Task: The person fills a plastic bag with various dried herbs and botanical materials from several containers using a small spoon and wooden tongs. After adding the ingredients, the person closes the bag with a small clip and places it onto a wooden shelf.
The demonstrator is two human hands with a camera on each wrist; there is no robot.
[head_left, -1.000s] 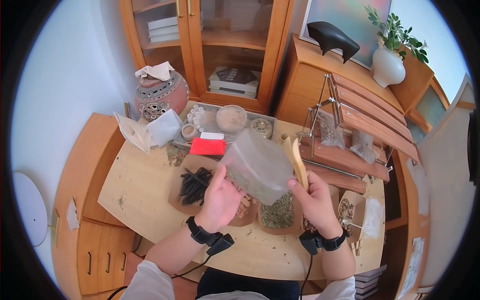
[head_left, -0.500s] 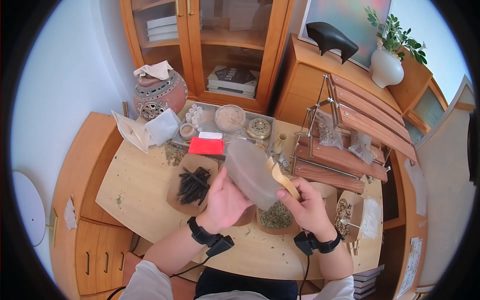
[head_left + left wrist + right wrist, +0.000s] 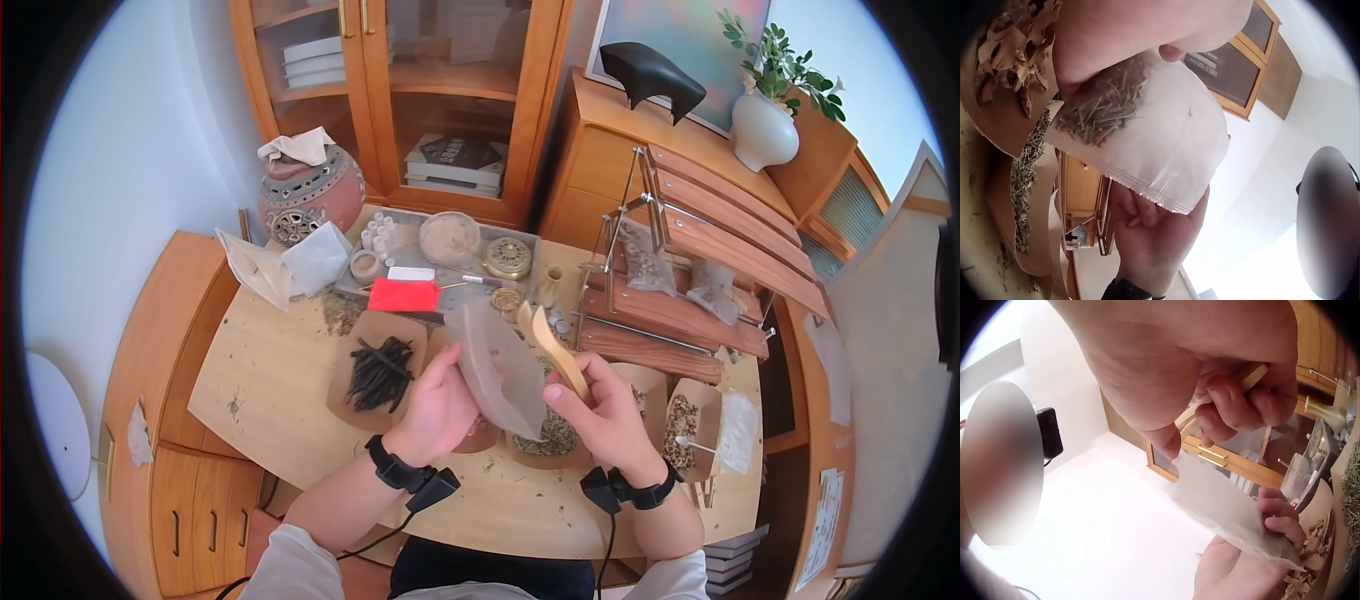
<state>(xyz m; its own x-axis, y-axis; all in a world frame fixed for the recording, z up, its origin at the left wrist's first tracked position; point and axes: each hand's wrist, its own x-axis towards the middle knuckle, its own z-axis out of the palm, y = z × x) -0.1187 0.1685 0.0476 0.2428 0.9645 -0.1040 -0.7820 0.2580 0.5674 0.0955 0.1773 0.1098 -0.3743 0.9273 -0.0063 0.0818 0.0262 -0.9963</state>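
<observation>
My left hand (image 3: 435, 412) holds a translucent pouch (image 3: 492, 365) from below and beside it, thumb raised along its edge. Green-brown dried herb clippings (image 3: 1105, 106) lie in the pouch's lower end, seen through its wall in the left wrist view. Between thumb and fingers, my right hand (image 3: 605, 412) grips pale wooden tongs (image 3: 560, 358), their two tips pointing up and away beside the pouch. Under the hands stands an open paper tray of chopped dried herb (image 3: 545, 438). Pale brown chips (image 3: 1013, 53) fill the tray next to it, mostly hidden by the left hand in the head view.
Black dried sticks (image 3: 380, 368) fill a paper tray at left; mixed seed-like pieces (image 3: 682, 425) lie in one at right. Behind are a red packet (image 3: 404, 294), a brass incense burner (image 3: 508, 258) and a clay pot (image 3: 315, 195). A slatted wooden rack (image 3: 650, 345) stands right.
The pouch has turned more upright and narrower to the view, staying in the left hand. The right hand with the tongs has shifted left and down, close to the pouch.
</observation>
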